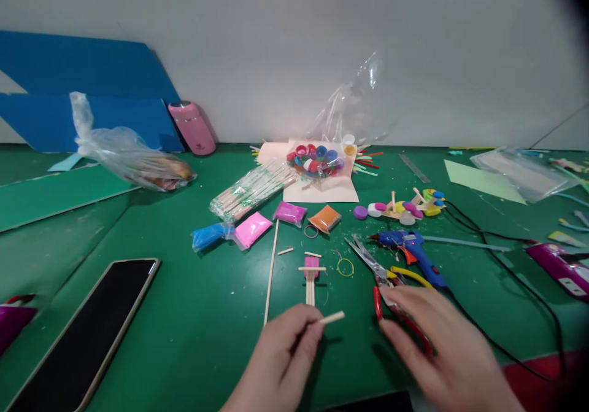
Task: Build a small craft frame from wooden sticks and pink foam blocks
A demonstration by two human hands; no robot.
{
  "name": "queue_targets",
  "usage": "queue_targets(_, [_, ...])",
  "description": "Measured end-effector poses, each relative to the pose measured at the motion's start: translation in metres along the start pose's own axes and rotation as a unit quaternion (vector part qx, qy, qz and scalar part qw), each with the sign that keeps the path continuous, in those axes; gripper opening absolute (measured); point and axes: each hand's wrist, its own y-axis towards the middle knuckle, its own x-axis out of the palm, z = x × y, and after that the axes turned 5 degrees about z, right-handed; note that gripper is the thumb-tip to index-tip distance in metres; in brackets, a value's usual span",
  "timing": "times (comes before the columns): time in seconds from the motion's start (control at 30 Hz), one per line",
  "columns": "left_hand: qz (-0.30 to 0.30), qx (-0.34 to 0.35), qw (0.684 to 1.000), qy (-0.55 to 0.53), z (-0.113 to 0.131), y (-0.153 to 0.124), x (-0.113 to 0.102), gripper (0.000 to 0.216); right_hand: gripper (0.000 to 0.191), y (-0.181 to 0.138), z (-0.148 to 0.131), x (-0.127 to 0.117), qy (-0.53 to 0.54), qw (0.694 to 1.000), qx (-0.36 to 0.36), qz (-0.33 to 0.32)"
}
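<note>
Between the thumb and fingertips of my left hand (288, 350) is a short wooden stick (333, 318), its free end pointing right. Closed around the red-handled pliers (378, 303) is my right hand (444, 332); the jaws are partly covered. Scissors with yellow handles (409, 275) lie against them, blades pointing up-left. Just beyond my left hand lies a small stick assembly (310, 289) with a crosspiece and a pink piece. A long thin stick (272, 271) and a short cut piece (286, 250) rest to its left.
A blue glue gun (409, 246) lies right, its cable running past my right hand. Clay packets (252, 229), bagged sticks (251, 192) and bottle caps (317, 157) sit farther back. A phone (87, 332) lies left. A pink bottle (193, 128) leans against the wall.
</note>
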Motion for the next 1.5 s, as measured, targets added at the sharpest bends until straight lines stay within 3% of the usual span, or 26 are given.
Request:
queue_targets(0.1, [-0.039, 0.115, 0.981, 0.154, 0.0, -0.003, 0.006, 0.021, 0.023, 0.015, -0.028, 0.007, 0.055, 0.994, -0.08, -0.054])
queue_targets(0.27, [-0.004, 0.271, 0.896, 0.351, -0.006, -0.006, 0.003, 0.017, 0.024, 0.022, -0.039, 0.025, 0.046, 0.988, -0.126, -0.079])
queue_targets(0.37, [-0.004, 0.328, 0.847, 0.419, -0.005, -0.005, 0.001, 0.015, 0.022, 0.024, -0.037, 0.029, 0.03, 0.981, -0.143, -0.128])
queue_targets(0.43, [-0.005, 0.336, 0.833, 0.44, -0.004, -0.004, 0.002, 0.017, 0.021, 0.025, -0.036, 0.028, 0.032, 0.978, -0.146, -0.147])
queue_targets(0.6, [-0.013, 0.326, 0.826, 0.46, -0.006, -0.006, 0.005, 0.019, 0.022, 0.028, -0.037, 0.027, 0.061, 0.972, -0.171, -0.149])
queue_targets(0.77, [-0.013, 0.317, 0.825, 0.468, -0.007, -0.006, 0.006, 0.017, 0.022, 0.027, -0.037, 0.029, 0.079, 0.976, -0.142, -0.144])
queue_targets(1.0, [0.022, 0.307, 0.856, 0.416, -0.017, -0.01, 0.011, 0.022, 0.027, 0.022, -0.039, 0.035, 0.096, 0.981, -0.117, -0.12])
queue_targets(1.1, [0.033, 0.264, 0.893, 0.363, -0.018, -0.011, 0.01, 0.025, 0.033, 0.02, -0.043, 0.037, 0.107, 0.983, -0.12, -0.084])
queue_targets(1.17, [0.016, 0.203, 0.938, 0.282, -0.014, -0.01, 0.005, 0.022, 0.034, 0.021, -0.043, 0.035, 0.127, 0.982, -0.103, -0.094])
queue_targets(1.23, [-0.01, 0.109, 0.984, 0.144, -0.007, -0.009, -0.002, 0.02, 0.033, 0.023, -0.039, 0.032, 0.149, 0.977, -0.067, -0.135])
queue_targets(1.3, [-0.021, -0.013, 1.0, -0.018, 0.0, -0.007, -0.007, 0.022, 0.031, 0.027, -0.033, 0.029, 0.16, 0.971, -0.029, -0.173])
queue_targets(1.4, [-0.035, -0.175, 0.95, -0.256, 0.004, -0.004, -0.011, 0.023, 0.032, 0.03, -0.026, 0.028, 0.139, 0.972, 0.019, -0.191])
queue_targets(1.5, [-0.059, -0.235, 0.877, -0.416, 0.001, -0.001, -0.01, 0.019, 0.032, 0.031, -0.02, 0.034, 0.076, 0.981, 0.051, -0.17])
